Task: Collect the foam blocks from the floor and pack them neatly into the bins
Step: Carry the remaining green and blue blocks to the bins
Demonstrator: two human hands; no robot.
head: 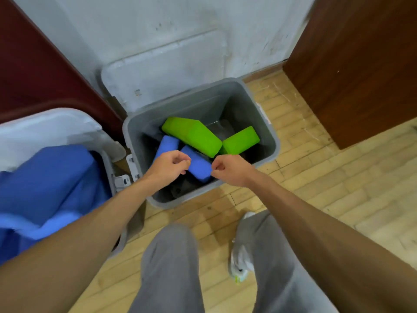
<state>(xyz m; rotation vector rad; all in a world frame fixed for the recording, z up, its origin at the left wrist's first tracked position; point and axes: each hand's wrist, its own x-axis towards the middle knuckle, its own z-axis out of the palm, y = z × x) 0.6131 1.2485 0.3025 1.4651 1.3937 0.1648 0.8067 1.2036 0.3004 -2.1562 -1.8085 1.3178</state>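
A grey bin (246, 109) stands open on the floor by the wall. Inside it lie two green foam blocks (196, 136) (240, 141) and two blue foam blocks (167, 145) (199, 169), all tilted and overlapping. My left hand (171, 164) and my right hand (228, 169) hover over the bin's near side, on either side of the nearer blue block. Both have their fingers curled in and hold nothing. A second bin (106, 154) at the left is filled with large blue foam pieces (49, 181).
A pale lid (162, 71) leans on the wall behind the grey bin. Dark red furniture (33, 64) stands at the left and a brown wooden cabinet (356, 64) at the right. My grey-trousered legs and a shoe (241, 263) are on the wooden floor below.
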